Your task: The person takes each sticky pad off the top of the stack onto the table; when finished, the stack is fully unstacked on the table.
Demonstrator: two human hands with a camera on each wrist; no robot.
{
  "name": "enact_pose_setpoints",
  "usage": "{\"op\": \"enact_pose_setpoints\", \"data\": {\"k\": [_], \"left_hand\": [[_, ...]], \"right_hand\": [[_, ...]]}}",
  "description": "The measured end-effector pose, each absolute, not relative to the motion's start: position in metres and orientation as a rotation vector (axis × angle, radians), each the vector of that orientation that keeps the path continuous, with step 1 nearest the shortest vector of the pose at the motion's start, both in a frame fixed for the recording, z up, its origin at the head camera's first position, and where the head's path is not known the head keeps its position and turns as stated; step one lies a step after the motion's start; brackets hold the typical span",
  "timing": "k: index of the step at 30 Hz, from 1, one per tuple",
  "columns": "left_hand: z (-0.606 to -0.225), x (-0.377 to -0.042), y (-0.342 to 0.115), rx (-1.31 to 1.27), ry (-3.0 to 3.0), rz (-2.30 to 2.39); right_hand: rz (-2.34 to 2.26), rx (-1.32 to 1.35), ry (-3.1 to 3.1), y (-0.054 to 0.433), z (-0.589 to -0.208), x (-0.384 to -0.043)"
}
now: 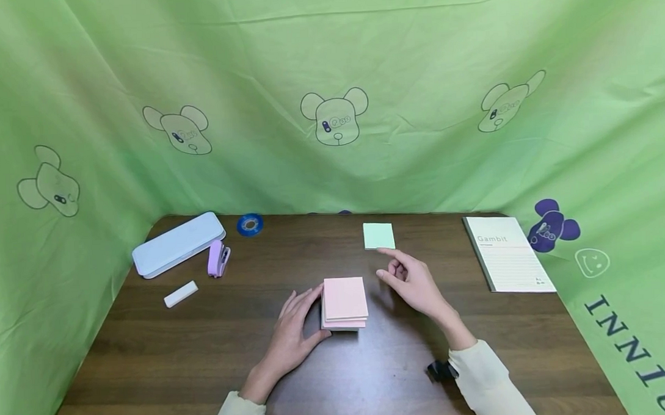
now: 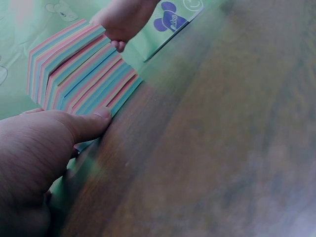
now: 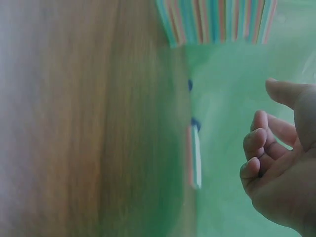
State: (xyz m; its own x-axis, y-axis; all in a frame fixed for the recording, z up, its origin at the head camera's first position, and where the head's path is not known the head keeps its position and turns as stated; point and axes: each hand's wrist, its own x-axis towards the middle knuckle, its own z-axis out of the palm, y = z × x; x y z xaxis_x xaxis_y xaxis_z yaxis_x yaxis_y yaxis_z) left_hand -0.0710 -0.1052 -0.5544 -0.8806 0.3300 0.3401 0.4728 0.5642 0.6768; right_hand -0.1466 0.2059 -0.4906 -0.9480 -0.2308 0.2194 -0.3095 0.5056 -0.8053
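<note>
A tall stack of sticky notes [image 1: 344, 298] stands near the middle of the table, with a pink sheet on top. Its sides show many pastel layers [image 2: 84, 69] in the left wrist view. My left hand [image 1: 294, 332] holds the stack at its left side, thumb at the near corner and fingers along the left face. To the right of the stack, my right hand [image 1: 414, 284] hovers with its index finger extended and the other fingers loosely bent, holding nothing. Just beyond that fingertip lies a thin mint-green sticky note pad [image 1: 379, 236]; in the right wrist view its edge [image 3: 194, 158] shows layers.
At the back left are a light blue pencil case [image 1: 178, 244], a purple stapler [image 1: 218, 259], a white eraser [image 1: 181, 294] and a blue roll of tape [image 1: 250, 225]. A notebook [image 1: 509, 256] lies at the right. Green cloth [image 1: 331, 171] encloses the table's back and sides.
</note>
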Motion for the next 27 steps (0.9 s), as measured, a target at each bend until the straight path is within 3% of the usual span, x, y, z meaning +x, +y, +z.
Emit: {"op": "enact_pose_setpoints", "data": {"k": [15,27], "left_hand": [[-0.553,-0.072,-0.106,-0.671,-2.620,-1.221],[-0.556,-0.073,-0.105,-0.689,-2.598,-1.213]], "right_hand": [[1.344,0.898,-2.723,0.182,-0.472,-0.113],[1.212,0.878,-2.760,0.178,-0.470,-0.108]]}}
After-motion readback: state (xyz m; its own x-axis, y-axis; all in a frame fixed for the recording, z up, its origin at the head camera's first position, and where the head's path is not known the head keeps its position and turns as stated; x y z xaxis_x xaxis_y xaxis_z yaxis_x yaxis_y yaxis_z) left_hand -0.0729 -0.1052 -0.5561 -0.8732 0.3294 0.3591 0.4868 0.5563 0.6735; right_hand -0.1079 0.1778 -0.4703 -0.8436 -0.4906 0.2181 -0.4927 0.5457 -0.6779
